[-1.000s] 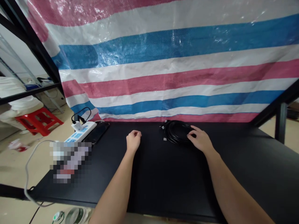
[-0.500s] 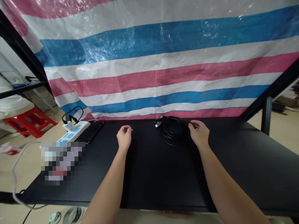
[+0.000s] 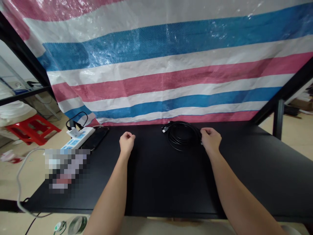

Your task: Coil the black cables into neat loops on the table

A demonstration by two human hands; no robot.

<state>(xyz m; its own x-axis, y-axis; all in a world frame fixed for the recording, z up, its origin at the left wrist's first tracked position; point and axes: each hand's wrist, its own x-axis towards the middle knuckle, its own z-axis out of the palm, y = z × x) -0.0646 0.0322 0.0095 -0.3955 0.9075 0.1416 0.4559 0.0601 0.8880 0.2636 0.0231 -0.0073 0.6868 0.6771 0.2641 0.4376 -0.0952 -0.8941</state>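
A coiled black cable [image 3: 181, 137] lies near the back edge of the black table [image 3: 156, 182], its connector ends [image 3: 165, 129] at the coil's left side. My right hand [image 3: 211, 139] is at the right edge of the coil, thumb and fingers pinched together on the cable there. Well to the left of the coil, my left hand [image 3: 127, 142] hovers over the table with its fingers curled closed and nothing visible in them.
At the table's left are a white power strip [image 3: 77, 138] with a plug and black cord, a dark phone [image 3: 95, 138] and a blurred patch. A striped sheet [image 3: 161, 81] hangs behind. A red stool [image 3: 34, 129] stands beyond the left side.
My left hand has shifted slightly left and its fingers have closed more. My right hand has moved a little right, its fingers now pinched together. The coil's right side has spread slightly rightward.
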